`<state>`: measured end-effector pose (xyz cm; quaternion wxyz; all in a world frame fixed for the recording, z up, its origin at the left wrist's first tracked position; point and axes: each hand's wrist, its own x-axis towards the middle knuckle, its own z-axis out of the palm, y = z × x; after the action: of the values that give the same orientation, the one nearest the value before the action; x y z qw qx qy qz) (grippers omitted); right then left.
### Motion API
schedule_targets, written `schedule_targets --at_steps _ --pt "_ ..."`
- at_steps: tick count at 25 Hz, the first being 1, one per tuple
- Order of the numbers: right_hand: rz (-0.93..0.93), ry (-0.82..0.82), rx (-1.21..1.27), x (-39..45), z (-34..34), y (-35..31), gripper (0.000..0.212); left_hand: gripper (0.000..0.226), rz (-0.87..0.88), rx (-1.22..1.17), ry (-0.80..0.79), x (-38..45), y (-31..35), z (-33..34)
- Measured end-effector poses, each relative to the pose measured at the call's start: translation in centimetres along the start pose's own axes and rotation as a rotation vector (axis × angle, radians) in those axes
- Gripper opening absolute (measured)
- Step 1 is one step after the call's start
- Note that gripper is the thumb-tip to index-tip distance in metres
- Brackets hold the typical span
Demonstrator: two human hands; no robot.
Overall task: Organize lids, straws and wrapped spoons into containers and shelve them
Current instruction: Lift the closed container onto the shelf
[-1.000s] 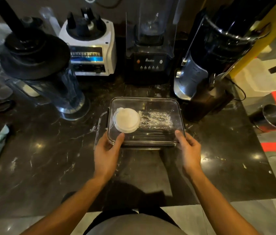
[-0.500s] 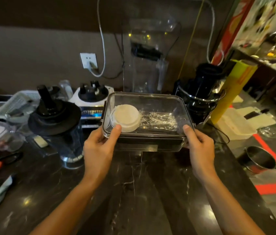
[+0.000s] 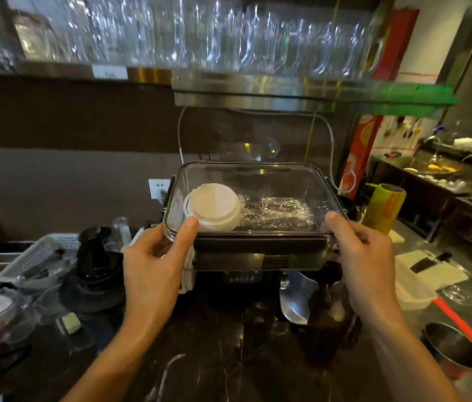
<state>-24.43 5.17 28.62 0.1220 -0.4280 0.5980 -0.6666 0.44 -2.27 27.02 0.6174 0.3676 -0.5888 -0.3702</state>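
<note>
1. Head view: I see my left hand (image 3: 153,264) gripping the near left corner of the clear container (image 3: 253,204). The thumb lies pressed flat on the lid's edge and the other fingers curl close together under the base.
2. My right hand (image 3: 367,256) grips the near right corner the same way, thumb on top of the rim, the remaining fingers wrapped beneath where I cannot see their tips.
3. The container hangs in the air between my two hands, clear of the dark marble counter (image 3: 229,358), roughly level, with its transparent lid shut over it.
4. Just beyond my left thumb, inside the container, sits a stack of white cup lids (image 3: 214,207), leaning slightly toward the left wall.
5. Between that stack and my right thumb lie the wrapped spoons (image 3: 277,211), a crinkled shiny bundle on the container floor, touching or very near the lids.
6. I cannot make out any straws through the plastic.
7. Above and beyond my fingers runs a metal shelf (image 3: 258,94) carrying rows of clear glasses (image 3: 200,33), blurred.
8. Below my left wrist, on the counter, stand a black blender jug (image 3: 95,265) and a white perforated basket (image 3: 31,256).
9. Past my right hand stands a yellow roll (image 3: 384,208); a steel cup (image 3: 451,349) sits below my right forearm.
</note>
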Motion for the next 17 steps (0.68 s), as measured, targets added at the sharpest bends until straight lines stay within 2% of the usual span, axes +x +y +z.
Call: schedule_targets --at_steps 6,10,13,15,17 --pt "-0.040 0.030 0.048 1.8 -1.2 -4.0 0.046 0.059 0.121 0.001 0.023 1.9 3.5 0.3" --pt "-0.106 0.034 0.043 3.1 -1.8 -6.2 0.055 0.054 0.196 -0.017 0.025 2.7 5.4 0.7" --pt "-0.171 0.015 0.038 4.2 -2.3 -7.9 0.088 0.056 0.223 -0.043 0.036 3.2 7.3 1.2" --pt "-0.217 0.015 0.057 4.8 -2.7 -9.1 0.085 0.044 0.268 -0.046 0.022 4.0 8.8 1.5" --pt "-0.259 0.018 0.086 5.4 -3.1 -10.7 0.079 0.042 0.312 -0.038 0.013 5.0 10.3 2.0"
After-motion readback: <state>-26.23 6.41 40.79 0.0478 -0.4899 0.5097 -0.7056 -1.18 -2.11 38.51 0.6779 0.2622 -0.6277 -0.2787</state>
